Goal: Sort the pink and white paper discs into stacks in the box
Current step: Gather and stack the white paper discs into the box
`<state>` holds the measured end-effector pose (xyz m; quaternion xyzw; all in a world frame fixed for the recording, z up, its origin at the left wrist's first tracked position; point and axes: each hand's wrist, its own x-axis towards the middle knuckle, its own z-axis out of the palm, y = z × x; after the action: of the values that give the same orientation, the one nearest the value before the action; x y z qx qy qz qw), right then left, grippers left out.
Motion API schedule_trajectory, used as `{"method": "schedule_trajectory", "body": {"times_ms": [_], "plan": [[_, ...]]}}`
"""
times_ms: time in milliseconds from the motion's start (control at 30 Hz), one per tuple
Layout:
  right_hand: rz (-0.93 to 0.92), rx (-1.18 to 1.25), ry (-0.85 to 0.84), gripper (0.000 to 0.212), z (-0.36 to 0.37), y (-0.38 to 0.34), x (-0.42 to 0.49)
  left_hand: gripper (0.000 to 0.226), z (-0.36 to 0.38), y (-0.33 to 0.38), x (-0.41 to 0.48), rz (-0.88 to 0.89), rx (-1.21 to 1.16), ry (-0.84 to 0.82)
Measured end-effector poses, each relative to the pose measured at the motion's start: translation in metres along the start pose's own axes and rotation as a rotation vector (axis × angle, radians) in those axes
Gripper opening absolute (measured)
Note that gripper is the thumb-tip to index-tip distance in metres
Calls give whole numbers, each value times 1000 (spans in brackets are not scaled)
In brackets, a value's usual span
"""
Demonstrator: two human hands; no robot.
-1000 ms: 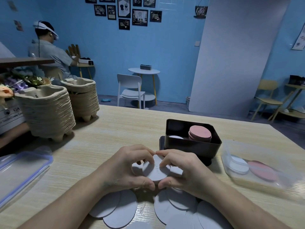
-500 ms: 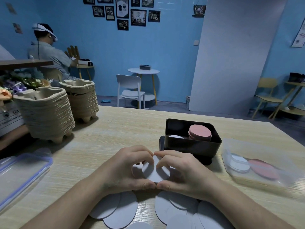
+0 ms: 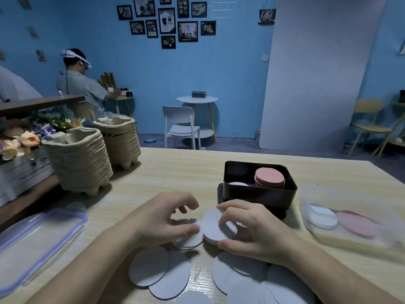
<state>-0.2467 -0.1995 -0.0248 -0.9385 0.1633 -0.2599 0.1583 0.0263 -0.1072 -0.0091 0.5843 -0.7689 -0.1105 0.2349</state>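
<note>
**Inspector:** Hands, please.

**Observer:** The right hand (image 3: 252, 229) grips a short stack of white discs (image 3: 215, 229), fingers over the top and thumb at the near edge. The left hand (image 3: 162, 220) is loosely curled, its thumb resting on a few fanned white discs (image 3: 190, 239). Whether it pinches them, I cannot tell.

**Inspector:** Surroundings?

**Observer:** Loose white discs (image 3: 151, 266) lie overlapped on the table (image 3: 175, 172) under both wrists. Just beyond the right hand's fingers stands the black box (image 3: 258, 195). It holds a pink stack (image 3: 269, 177) on its right side and a low white pile (image 3: 237, 183) on its left. Further right of that hand, a clear tub (image 3: 303, 198) holds more pink and white discs.

**Inspector:** Risks?

**Observer:** In my judgement, the gripped stack's layers look slightly offset, so discs could slide out when it is lifted over the box wall. Lowered carelessly, it could knock the pink stack, which rises above the rim, or land white on pink. The near wall largely hides the white pile, so alignment cannot be confirmed.
</note>
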Motion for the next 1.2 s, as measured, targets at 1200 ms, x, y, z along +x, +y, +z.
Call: {"method": "schedule_trajectory", "body": {"times_ms": [1200], "plan": [[55, 19, -65, 38, 1, -1, 1, 41, 26, 5, -16, 125, 96, 230]]}}
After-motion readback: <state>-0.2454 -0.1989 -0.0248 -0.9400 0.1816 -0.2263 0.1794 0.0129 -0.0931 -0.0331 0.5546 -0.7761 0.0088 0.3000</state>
